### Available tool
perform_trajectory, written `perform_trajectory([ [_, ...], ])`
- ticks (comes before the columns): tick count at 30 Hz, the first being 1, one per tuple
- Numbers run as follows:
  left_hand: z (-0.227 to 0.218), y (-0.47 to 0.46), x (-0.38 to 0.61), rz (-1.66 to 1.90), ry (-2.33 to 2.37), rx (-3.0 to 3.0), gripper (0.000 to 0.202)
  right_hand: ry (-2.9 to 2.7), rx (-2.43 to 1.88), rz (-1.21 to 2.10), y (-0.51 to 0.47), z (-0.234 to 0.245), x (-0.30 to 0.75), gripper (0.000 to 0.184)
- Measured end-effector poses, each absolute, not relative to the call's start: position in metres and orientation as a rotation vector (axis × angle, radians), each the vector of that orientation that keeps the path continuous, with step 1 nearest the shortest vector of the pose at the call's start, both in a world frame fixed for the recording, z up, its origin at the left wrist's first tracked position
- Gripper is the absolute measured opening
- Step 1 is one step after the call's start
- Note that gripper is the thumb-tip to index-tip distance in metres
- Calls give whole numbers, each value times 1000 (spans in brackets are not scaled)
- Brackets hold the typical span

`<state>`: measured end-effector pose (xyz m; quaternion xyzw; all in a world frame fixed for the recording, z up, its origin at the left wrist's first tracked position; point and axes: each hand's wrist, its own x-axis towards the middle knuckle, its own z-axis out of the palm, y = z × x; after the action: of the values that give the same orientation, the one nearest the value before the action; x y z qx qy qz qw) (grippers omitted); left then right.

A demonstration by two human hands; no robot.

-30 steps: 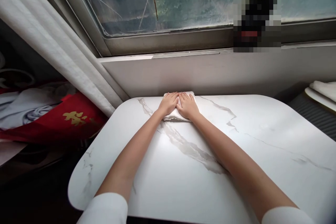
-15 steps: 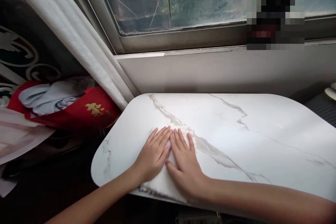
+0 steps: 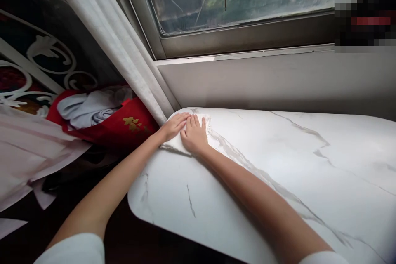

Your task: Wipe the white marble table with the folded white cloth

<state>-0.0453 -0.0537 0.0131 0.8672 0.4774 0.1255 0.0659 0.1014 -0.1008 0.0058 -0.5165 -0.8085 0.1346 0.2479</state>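
A white cloth (image 3: 177, 144) with a fringed, darker edge lies flat on the white marbled table (image 3: 272, 152), close to its far left corner. My left hand (image 3: 173, 127) rests on the cloth's left part with its fingers stretched out. Beside it, my right hand (image 3: 196, 135) presses flat on the cloth's right part, fingers extended. The fingertips of both hands nearly meet near the table's far edge. Neither hand grips the cloth; part of it is hidden under them.
A red bag (image 3: 142, 119) holding pale grey fabric (image 3: 83, 109) stands left of the table. A white curtain (image 3: 123, 49) hangs down to the table's far left corner. Behind the table are a wall (image 3: 262, 80) and a window (image 3: 247, 0). Pinkish fabric (image 3: 31, 152) hangs at the left.
Both hands and the cloth have moved away from the near edge to the far left corner of the table. The view has shifted left.
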Motion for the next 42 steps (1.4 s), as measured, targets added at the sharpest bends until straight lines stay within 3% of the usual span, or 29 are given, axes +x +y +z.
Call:
perform_trajectory([
  [5,11,-22,-67,328,1539,2597,52,-2181,-1428,339,-69,5,77,61],
  [10,10,-47,-73,335,1565,2620,53,-2215,-1386,317,-86,4,78,61],
  [17,7,-152,-60,444,1644,2658,51,-2324,-1204,382,-176,12,103,61],
  [26,5,-277,30,448,1614,2714,53,-2517,-997,615,-277,20,209,65],
  [42,4,-16,157,491,1661,2658,41,-2223,-1737,89,-47,4,278,54],
])
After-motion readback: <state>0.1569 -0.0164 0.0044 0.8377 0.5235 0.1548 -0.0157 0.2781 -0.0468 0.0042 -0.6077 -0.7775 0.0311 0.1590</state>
